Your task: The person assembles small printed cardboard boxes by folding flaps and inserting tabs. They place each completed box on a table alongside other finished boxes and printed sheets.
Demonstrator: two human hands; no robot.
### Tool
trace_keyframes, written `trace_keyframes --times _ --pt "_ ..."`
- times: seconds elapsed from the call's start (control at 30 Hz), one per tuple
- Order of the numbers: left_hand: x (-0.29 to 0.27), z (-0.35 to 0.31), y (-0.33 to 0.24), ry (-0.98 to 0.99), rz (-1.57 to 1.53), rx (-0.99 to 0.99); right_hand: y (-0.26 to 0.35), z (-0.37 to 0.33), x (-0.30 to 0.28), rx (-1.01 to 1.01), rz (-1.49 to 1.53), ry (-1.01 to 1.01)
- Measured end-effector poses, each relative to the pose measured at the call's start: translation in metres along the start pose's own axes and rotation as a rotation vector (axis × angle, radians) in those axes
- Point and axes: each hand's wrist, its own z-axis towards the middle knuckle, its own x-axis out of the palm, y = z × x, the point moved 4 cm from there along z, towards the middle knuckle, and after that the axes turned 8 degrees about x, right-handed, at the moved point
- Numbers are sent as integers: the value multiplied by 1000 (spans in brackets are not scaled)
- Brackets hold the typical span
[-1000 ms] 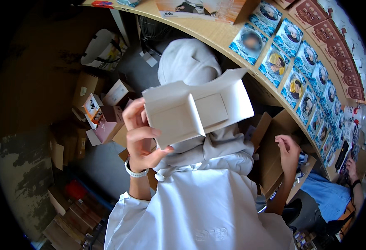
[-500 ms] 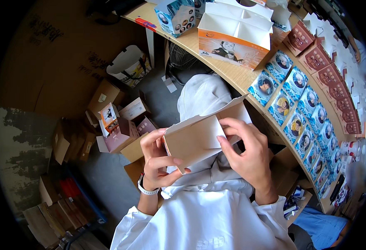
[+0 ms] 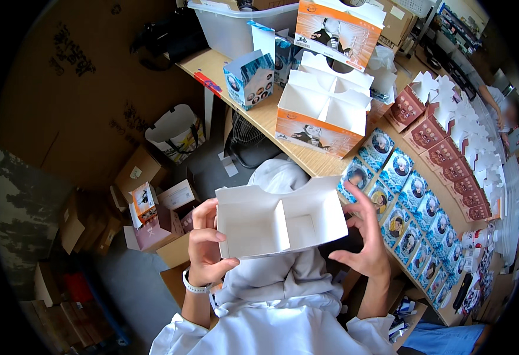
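Note:
In front of my lap is a small open cardboard box [image 3: 250, 228], white inside, with a divider making two compartments and a flap with a curved notch on its far side. My left hand [image 3: 206, 245], with a pale band on the wrist, grips the box's left end between thumb and fingers. My right hand [image 3: 366, 239] is spread beside the right end, thumb and fingers apart; whether a fingertip touches the wall I cannot tell. The outer faces of the box are mostly hidden.
Orange-and-white divided boxes [image 3: 318, 133] stand on the table [image 3: 271, 127] ahead. Rows of blue picture cards [image 3: 416, 186] lie to the right, beyond them reddish-brown boxes [image 3: 443, 157]. A blue carton [image 3: 250, 80] stands at the far edge. Cartons [image 3: 159, 225] and a fan [image 3: 245, 136] are at left.
The box has turned level, its opening and both compartments now facing me. My right hand has come out of it and spread at its right side. The view has tilted up.

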Motion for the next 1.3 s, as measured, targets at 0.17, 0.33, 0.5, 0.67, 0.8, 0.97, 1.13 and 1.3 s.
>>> trace_keyframes --times 0.17,0.33,0.5,0.67,0.8,0.97,1.13,1.3 --pt "5 22 13 130 -148 -4 -10 -2 2 96 -249 83" --pt "8 43 24 71 -179 -142 -11 8 -1 146 -52 -25" --pt "8 72 44 276 191 -303 -3 28 -6 115 -221 -169" --pt "12 84 75 270 248 -379 7 59 -2 127 -276 -288" --pt "3 86 84 154 29 -360 12 58 5 133 -244 -290" --pt "-5 85 73 122 -75 -393 -3 27 -19 208 66 -229" --pt "17 91 80 230 -35 -359 -1 -3 -57 260 -3 -322" --pt "38 92 83 266 -50 -341 3 -41 -139 259 87 -638"
